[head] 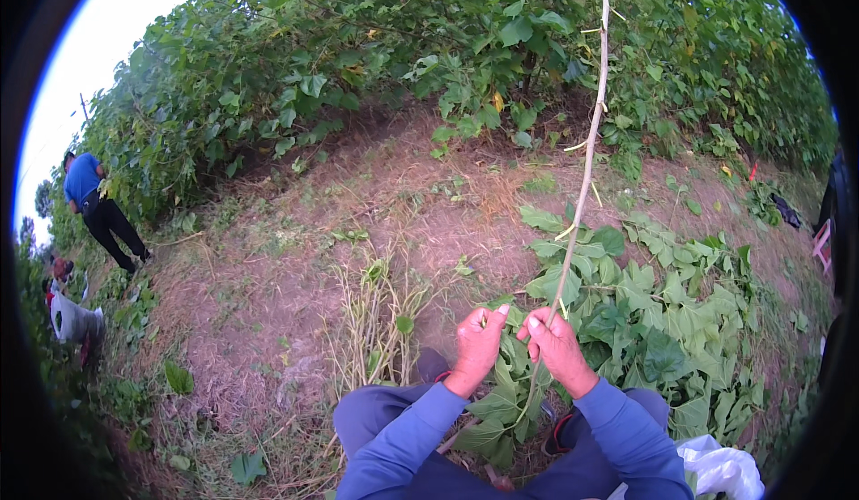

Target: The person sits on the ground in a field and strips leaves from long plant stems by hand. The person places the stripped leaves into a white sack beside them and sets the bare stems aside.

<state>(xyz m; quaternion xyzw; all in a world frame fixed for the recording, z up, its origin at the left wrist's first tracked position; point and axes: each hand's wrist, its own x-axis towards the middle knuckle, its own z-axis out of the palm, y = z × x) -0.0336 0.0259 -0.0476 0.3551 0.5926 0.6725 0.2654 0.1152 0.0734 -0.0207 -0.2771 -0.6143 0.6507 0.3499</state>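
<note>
My right hand (555,345) is closed around a long, thin branch (585,191), which rises from between my knees past the top of the picture. Short leaf stalks stick out along its bare upper part, while broad green leaves (496,409) hang at its lower end below my hands. Just left of it, my left hand (478,345) is curled with the thumb up; a bit of green shows at its fingers, but what it holds is unclear. Beside my left knee stands a bundle of stripped stalks (376,319). A large heap of leafy cuttings (658,305) lies to the right.
Leafy bushes (402,43) line the far side. A person in a blue shirt (84,178) stands at the left, near a whitish sack (74,319). A white plastic bag (718,466) lies by my right knee. A pink stool (822,245) is at the right edge.
</note>
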